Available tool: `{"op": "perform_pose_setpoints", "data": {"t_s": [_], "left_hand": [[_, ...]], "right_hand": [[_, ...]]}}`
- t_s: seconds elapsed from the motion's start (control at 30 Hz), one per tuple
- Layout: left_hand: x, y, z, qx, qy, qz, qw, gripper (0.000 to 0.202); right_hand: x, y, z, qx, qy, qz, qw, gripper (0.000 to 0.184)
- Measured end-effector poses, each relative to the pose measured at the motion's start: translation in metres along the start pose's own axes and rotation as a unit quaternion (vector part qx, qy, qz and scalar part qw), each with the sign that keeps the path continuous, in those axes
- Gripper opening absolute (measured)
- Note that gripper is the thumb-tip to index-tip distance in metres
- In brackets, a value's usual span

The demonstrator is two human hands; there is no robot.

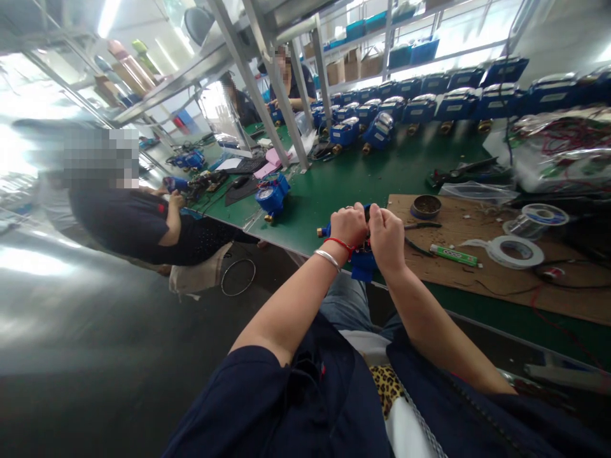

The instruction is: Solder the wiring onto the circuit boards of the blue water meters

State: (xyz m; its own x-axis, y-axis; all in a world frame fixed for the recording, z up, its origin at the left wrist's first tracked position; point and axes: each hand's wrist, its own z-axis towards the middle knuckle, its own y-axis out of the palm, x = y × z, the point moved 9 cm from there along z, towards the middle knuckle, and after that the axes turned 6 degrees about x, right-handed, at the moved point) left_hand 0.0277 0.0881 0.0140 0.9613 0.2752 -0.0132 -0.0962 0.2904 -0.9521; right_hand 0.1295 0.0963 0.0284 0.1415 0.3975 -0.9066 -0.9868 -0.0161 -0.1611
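A blue water meter with a brass pipe end sits at the front edge of the green bench, largely covered by my hands. My left hand, with a red cord and a silver bangle at its wrist, curls over the meter's far left side. My right hand is closed at its right side, thumb uppermost. Both hands nearly meet at the top of the meter. The fingertips are hidden, so any small part between them cannot be made out. Another blue meter stands to the left on the bench.
On a brown board at right lie a round tin, a green tube, a tape roll and a solder spool. Rows of blue meters line the back. A co-worker sits at left; metal posts rise between.
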Motion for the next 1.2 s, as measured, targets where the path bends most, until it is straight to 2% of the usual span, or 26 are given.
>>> {"op": "perform_pose_setpoints", "data": {"t_s": [0.1, 0.17, 0.27, 0.33, 0.43, 0.5, 0.57, 0.67, 0.73, 0.77, 0.83, 0.87, 0.93, 1.0, 1.03, 1.07, 1.1, 1.13, 1.2], "left_hand": [[-0.002, 0.000, 0.006, -0.015, -0.015, -0.001, 1.000, 0.034], [-0.007, 0.001, 0.016, -0.031, -0.036, -0.001, 0.999, 0.035], [-0.015, 0.000, 0.031, -0.050, -0.065, -0.004, 0.997, 0.042], [-0.018, -0.003, 0.037, -0.040, -0.067, -0.007, 0.997, 0.042], [-0.022, -0.003, 0.044, -0.034, -0.055, -0.013, 0.998, 0.049], [-0.021, -0.007, 0.048, -0.028, -0.030, -0.022, 0.999, 0.054], [-0.017, -0.016, 0.047, -0.021, 0.006, -0.034, 0.999, 0.057], [0.001, -0.043, 0.027, 0.012, 0.076, -0.087, 0.993, 0.048], [0.020, -0.069, 0.000, 0.064, 0.133, -0.219, 0.964, 0.037], [0.029, -0.076, -0.016, 0.061, 0.150, -0.286, 0.944, 0.036], [0.048, -0.071, -0.045, -0.014, 0.155, -0.419, 0.895, 0.035], [0.058, -0.063, -0.057, -0.069, 0.146, -0.489, 0.857, 0.038], [0.080, -0.044, -0.081, -0.192, 0.130, -0.629, 0.742, 0.049], [0.095, -0.027, -0.095, -0.280, 0.090, -0.716, 0.633, 0.056], [0.099, -0.019, -0.099, -0.302, 0.063, -0.738, 0.600, 0.055], [0.100, -0.013, -0.099, -0.309, 0.037, -0.748, 0.586, 0.053], [0.099, -0.009, -0.099, -0.304, 0.013, -0.752, 0.585, 0.050], [0.098, -0.007, -0.097, -0.293, -0.007, -0.752, 0.590, 0.048], [0.093, -0.006, -0.094, -0.271, -0.038, -0.749, 0.603, 0.045]], "right_hand": [[-0.016, -0.006, -0.016, 0.000, 0.006, 0.006, 1.000, 0.049], [-0.041, -0.015, -0.035, -0.018, -0.004, 0.041, 0.999, 0.050], [-0.090, -0.026, -0.056, -0.108, -0.039, 0.157, 0.981, 0.048], [-0.100, -0.047, -0.048, -0.084, -0.006, 0.243, 0.966, 0.048], [-0.079, -0.076, -0.018, -0.023, 0.089, 0.387, 0.917, 0.050], [-0.059, -0.085, -0.001, -0.033, 0.145, 0.448, 0.881, 0.052], [-0.042, -0.091, 0.008, -0.057, 0.181, 0.477, 0.858, 0.054], [-0.025, -0.096, 0.009, -0.066, 0.211, 0.513, 0.829, 0.052], [-0.017, -0.094, 0.005, -0.057, 0.237, 0.564, 0.789, 0.050], [-0.014, -0.091, 0.003, -0.052, 0.253, 0.595, 0.761, 0.048], [-0.010, -0.084, 0.000, -0.050, 0.287, 0.659, 0.693, 0.044], [-0.009, -0.080, -0.002, -0.055, 0.302, 0.688, 0.657, 0.042], [-0.008, -0.074, -0.002, -0.067, 0.322, 0.740, 0.587, 0.039], [-0.006, -0.074, -0.001, -0.071, 0.332, 0.774, 0.534, 0.037], [-0.003, -0.075, 0.001, -0.068, 0.333, 0.782, 0.522, 0.036], [0.001, -0.077, 0.003, -0.061, 0.332, 0.782, 0.523, 0.036], [0.007, -0.079, 0.004, -0.052, 0.331, 0.775, 0.536, 0.036], [0.013, -0.081, 0.006, -0.042, 0.329, 0.761, 0.557, 0.036], [0.026, -0.084, 0.007, -0.025, 0.322, 0.717, 0.618, 0.035]]}}
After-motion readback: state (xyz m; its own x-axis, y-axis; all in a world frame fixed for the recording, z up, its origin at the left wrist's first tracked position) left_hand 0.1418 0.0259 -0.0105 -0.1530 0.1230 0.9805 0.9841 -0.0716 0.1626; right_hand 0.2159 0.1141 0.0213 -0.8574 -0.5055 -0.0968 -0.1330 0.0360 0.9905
